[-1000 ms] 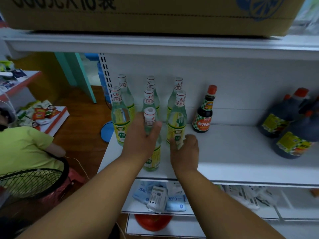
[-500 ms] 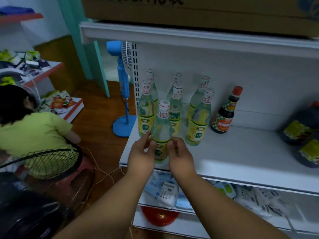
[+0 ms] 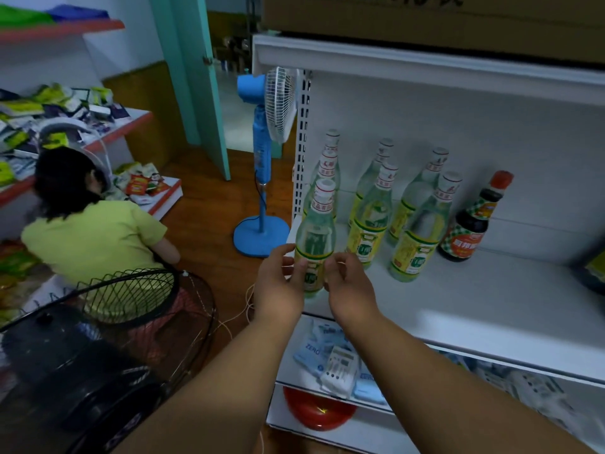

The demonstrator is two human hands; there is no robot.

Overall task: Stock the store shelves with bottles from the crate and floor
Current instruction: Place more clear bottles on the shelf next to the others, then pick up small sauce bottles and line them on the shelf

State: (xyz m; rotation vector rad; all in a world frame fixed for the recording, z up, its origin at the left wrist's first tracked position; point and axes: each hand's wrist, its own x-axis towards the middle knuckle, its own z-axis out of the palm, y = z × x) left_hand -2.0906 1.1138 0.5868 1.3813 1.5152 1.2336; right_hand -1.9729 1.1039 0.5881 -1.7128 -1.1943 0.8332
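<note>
Clear glass bottle with a yellow-green label and white cap (image 3: 315,237) stood upright at the front left corner of the white metal shelf (image 3: 484,309). The left hand (image 3: 278,286) and right hand (image 3: 348,285) flanked its lower body, fingers loosely curled and touching its sides, not clamped around it. Just behind stood more matching bottles (image 3: 415,237) in rows, with a dark sauce bottle with a red cap (image 3: 471,224) at their right.

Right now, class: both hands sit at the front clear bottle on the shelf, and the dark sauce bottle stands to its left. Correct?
Not quite. In the head view the dark sauce bottle stands right of the front clear bottle, past the other clear bottles. Both hands, left hand and right hand, are at it.
</note>
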